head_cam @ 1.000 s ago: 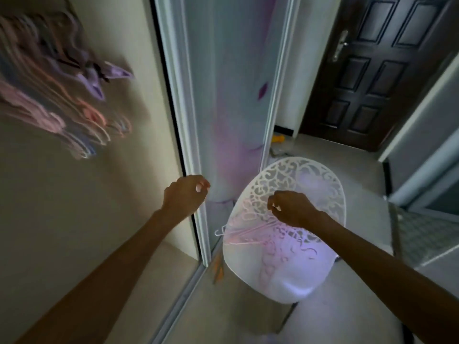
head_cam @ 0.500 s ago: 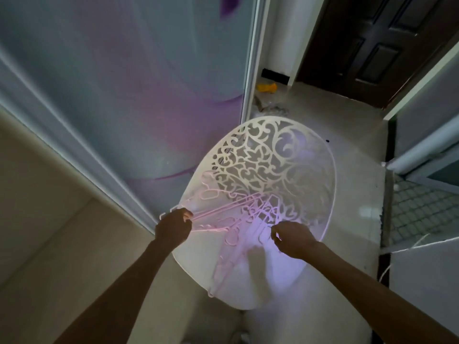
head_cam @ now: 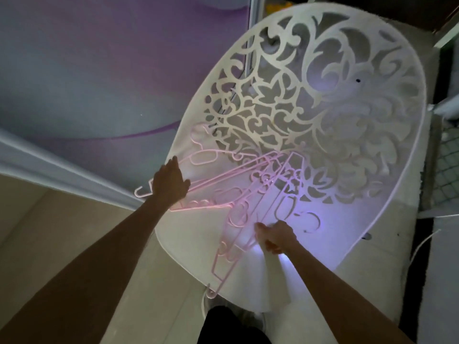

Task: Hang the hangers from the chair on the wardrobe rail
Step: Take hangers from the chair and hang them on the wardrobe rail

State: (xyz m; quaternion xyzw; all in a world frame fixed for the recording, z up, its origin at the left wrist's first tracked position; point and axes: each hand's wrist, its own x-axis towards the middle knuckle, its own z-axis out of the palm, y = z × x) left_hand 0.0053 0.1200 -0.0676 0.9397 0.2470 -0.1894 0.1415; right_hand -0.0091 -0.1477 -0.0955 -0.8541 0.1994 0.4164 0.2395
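Several pink plastic hangers (head_cam: 248,175) lie in a crossed pile on the seat of a white oval chair (head_cam: 193,242) with a cut-out scroll back. My left hand (head_cam: 170,182) covers the left end of the pile at the chair's edge and holds the hangers there; one pink hook (head_cam: 141,194) pokes out past my wrist. My right hand (head_cam: 275,235) is lower on the seat, its curled fingers pinching a bar of a hanger that points toward me. The wardrobe rail is out of view.
A purple and grey sliding wardrobe door (head_cam: 99,70) fills the upper left, with its white frame (head_cam: 62,170) running diagonally and the beige wardrobe floor (head_cam: 49,232) below. Tiled flooring (head_cam: 444,170) lies to the right of the chair. My dark trouser leg (head_cam: 231,326) is at the bottom.
My view dropped from the rail and doorway down onto the chair. My left hand came off the door frame onto the hangers' left end. My right hand moved down the seat and took a hanger.
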